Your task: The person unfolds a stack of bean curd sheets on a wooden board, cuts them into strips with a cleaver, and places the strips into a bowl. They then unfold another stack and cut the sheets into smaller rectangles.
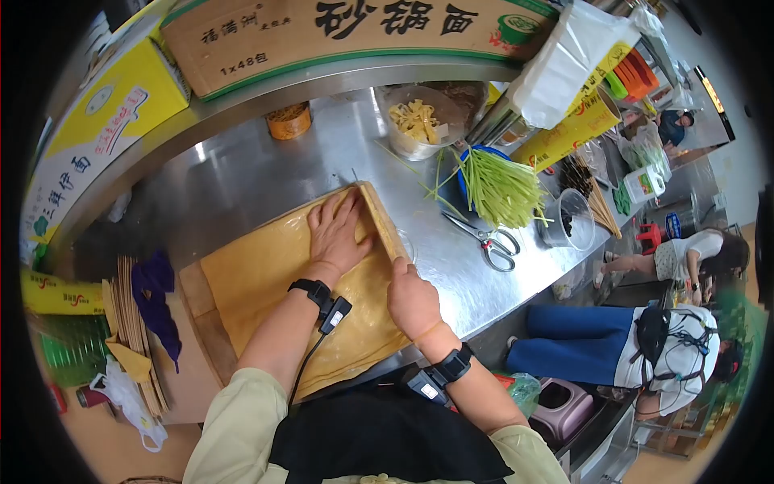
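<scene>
Yellow, glossy sheets [266, 274], stacked on a wooden board [211, 339] at the near side of a steel worktop [189, 202], lie beneath the left hand [336, 242], its fingers slightly spread and palm down on the top sheet. The right hand [415, 302], fingers curled closed, is at the near end of a narrow tan strip [383, 222] along the right edge of the stack; what the fingers enclose is hidden. A thin dark tip [354, 173] projects at the strip's far end. Just to the right of the stack lie scissors [492, 244], handles toward the near side. Beyond them, a blue basket [463, 173] holds a heap of green stalks [504, 189] overhanging its rim. Farther right, a clear round container [556, 234] has dark pieces at its bottom. On the far side, a translucent tub [413, 150] contains pale yellow strips, piled high; to its left stands an orange container [289, 125], its contents too small to identify. On the shelf above rests a brown carton [355, 48]; a yellow carton [109, 105] stands at far left. Left of the board are wooden sticks [133, 323] and a purple cloth [156, 290].
</scene>
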A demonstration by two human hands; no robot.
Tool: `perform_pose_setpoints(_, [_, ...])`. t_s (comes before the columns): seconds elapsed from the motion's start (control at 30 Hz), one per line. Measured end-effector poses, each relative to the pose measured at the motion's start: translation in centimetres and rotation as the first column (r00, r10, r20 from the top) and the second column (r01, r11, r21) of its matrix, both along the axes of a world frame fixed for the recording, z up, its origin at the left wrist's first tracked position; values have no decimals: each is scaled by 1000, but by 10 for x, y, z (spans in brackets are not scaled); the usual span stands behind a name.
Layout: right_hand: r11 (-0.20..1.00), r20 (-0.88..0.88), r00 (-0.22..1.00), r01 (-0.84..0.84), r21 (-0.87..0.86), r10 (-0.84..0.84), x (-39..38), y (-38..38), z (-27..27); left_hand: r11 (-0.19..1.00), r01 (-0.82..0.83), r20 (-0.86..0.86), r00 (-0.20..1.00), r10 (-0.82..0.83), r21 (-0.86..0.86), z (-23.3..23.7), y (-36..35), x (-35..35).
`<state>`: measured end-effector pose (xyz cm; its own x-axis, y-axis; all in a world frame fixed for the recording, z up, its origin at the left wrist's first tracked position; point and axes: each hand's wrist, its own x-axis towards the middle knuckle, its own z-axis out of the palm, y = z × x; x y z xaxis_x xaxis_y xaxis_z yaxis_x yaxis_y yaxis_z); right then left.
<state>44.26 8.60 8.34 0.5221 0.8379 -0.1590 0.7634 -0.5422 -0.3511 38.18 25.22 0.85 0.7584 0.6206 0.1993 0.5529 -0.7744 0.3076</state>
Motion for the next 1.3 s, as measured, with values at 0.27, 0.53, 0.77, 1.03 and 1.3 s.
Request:
perform_pose_setpoints(0.27, [998,-4,999,-33,-55,33,5,6,9,1000,5,17,1000,-5,20,1,0,1])
perform_pose_setpoints(0.53, [999,50,997,-52,-7,52,5,3,-3,998,24,10,1000,-24,54,2,-1,2])
perform_pose_setpoints(0.77, [998,122,992,-43,48,37,3,-1,-8,997,24,-88,996,-17,80,-3,-3,5])
perform_pose_setpoints(1.03, [993,1,998,-68,95,68,15,-2,-7,999,8,-77,997,-4,40,4,-6,6])
perform_pose_setpoints(1.3, [995,-131,991,-50,-84,39,22,5,-1,999,10,34,999,-12,45,2,-2,2])
